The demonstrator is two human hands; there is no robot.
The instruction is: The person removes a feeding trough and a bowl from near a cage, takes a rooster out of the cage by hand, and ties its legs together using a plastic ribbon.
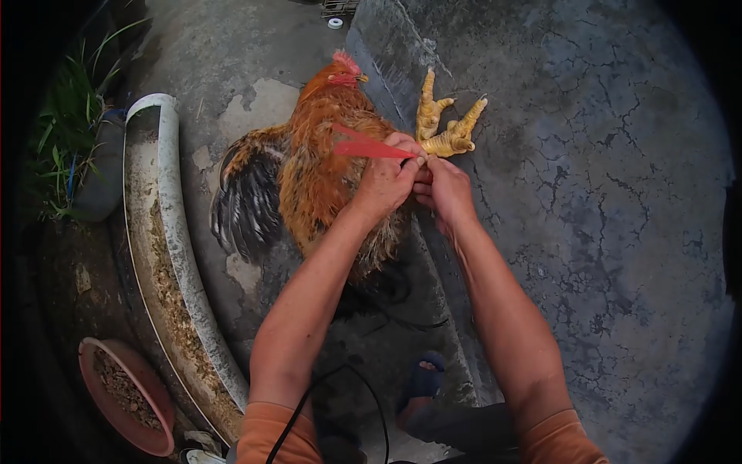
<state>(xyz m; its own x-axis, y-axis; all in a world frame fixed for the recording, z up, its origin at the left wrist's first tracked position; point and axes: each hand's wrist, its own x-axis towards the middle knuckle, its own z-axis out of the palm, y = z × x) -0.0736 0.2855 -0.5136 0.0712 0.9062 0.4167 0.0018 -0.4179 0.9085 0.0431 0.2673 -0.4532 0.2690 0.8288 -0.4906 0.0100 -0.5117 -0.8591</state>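
Note:
A brown rooster (325,166) with a red comb and dark wing feathers lies on its side on the concrete, head toward the far edge and one wing spread left. Its yellow feet (448,131) stick out to the right, just beyond my fingers. My left hand (389,179) is closed by the legs, pinching a red plastic strip (367,145) whose loose end points left over the bird's body. My right hand (448,189) meets it with fingers closed at the strip's narrow end. The legs themselves are mostly hidden behind my hands.
On the left runs a long, curved pale trough (174,209) with dried residue inside. A pinkish bowl (127,394) of brown feed-like bits stands at lower left, below green plants (66,139). A raised, cracked concrete slab (587,193) fills the right. A white roll (335,23) lies at the top.

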